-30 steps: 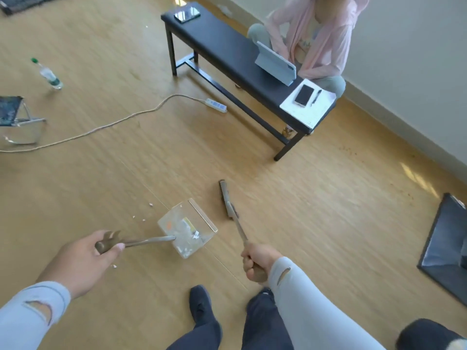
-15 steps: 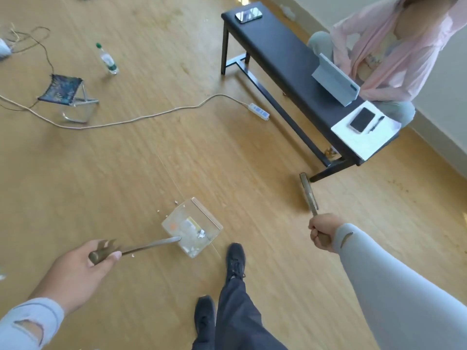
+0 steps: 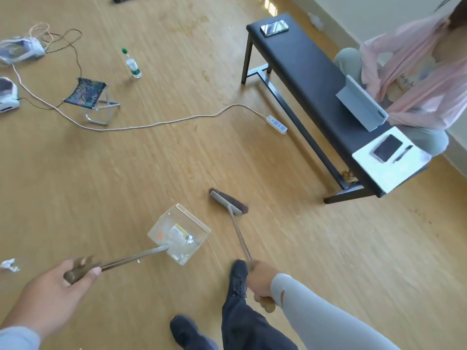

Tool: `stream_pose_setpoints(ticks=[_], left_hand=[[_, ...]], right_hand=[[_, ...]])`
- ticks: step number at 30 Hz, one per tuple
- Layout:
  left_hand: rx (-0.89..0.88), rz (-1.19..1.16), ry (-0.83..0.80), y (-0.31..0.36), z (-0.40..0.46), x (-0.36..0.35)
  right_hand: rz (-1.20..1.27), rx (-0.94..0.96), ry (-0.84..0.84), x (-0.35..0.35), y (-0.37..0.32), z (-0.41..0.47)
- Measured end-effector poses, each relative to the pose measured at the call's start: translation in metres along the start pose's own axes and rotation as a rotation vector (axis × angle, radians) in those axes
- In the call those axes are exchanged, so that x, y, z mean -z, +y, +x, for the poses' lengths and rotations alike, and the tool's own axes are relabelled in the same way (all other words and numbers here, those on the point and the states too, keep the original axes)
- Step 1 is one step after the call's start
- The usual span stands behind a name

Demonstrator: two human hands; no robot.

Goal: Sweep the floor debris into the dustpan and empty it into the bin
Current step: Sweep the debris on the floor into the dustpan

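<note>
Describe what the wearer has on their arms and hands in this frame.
Both arms wear snug light grey-blue sleeves reaching to the wrist. The right sleeve has a small slit near the cuff; the left sleeve shows only its cuff at the frame edge. The left hand and right hand are bare: no gloves visible.

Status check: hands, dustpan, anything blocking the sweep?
Left hand grips dustpan handle; right hand grips broom handle. Dustpan holds scraps, broom head on floor beside it. Crumpled paper still loose far left; power cord across floor ahead.
</note>
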State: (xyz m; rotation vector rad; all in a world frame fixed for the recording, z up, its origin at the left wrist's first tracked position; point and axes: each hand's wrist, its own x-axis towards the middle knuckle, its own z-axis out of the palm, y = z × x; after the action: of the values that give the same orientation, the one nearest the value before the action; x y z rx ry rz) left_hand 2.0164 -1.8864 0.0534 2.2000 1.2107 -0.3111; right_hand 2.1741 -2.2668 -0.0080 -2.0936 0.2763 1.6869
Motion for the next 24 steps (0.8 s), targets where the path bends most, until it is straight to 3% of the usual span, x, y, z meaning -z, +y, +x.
stream_pose_setpoints(ticks=[6,11,14,17,20,24], left_hand=[[0.050,-0.048,0.009,-0.029,0.020,0.005],[0.129,-0.288,0.016,-0.103,0.057,-0.014],[0.186,-0.290,0.058,-0.076,0.041,-0.003],[0.185,-0.147,0.028,-0.062,0.039,0.004],[0.183,-0.183,0.098,-0.055,0.036,0.003],[0.168,-0.193,0.130,-0.058,0.031,0.013]], right_hand=[[0.529,-0.057,0.113,0.087,0.029,-0.023],[0.532,-0.116,0.288,0.165,0.010,0.009],[0.510,-0.171,0.385,0.204,-0.025,0.056],[0.526,-0.166,0.363,0.208,-0.071,0.102],[0.382,-0.125,0.305,0.162,-0.116,0.132],[-0.100,-0.009,0.211,0.073,-0.132,0.142]])
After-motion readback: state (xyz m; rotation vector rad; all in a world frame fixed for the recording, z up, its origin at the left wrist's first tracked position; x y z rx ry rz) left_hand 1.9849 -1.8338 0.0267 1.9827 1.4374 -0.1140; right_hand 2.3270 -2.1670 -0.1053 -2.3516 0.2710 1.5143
